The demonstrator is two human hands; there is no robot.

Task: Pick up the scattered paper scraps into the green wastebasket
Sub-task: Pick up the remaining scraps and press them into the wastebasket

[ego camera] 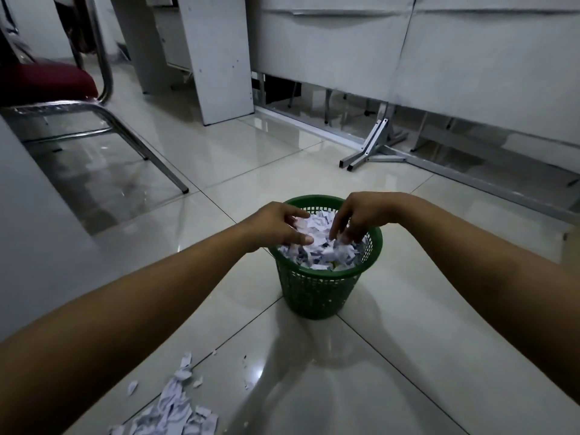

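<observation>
Both hands work over the mouth of the green wastebasket (317, 296), which stands upright on the tiled floor (408, 356) and is filled almost to its rim with torn white paper. The left hand (277, 226) reaches in from the near-left side of the rim, its fingers (306, 238) spread and only lightly bent, thumb lowest, lying on or just above the heap; whether any scrap is pinched beneath them cannot be told. The right hand (361, 216) hangs over the far-right half of the opening with its fingertips (337, 237) pointing down into the paper, loosely parted, seemingly letting go of or pressing down the load rather than gripping it.

The paper scraps (175, 409) that remain lie on the floor well apart from the basket, at the lower left of the view, close to the person and beneath the left forearm. The pile runs roughly from the near left up toward the basket, with a few stray bits (246, 376) scattered toward the middle. That puts the remaining work behind and to the left of both hands, and the left hand looks the nearer of the two for the next gather. A chair with a red seat (47, 80) stands at far left.
</observation>
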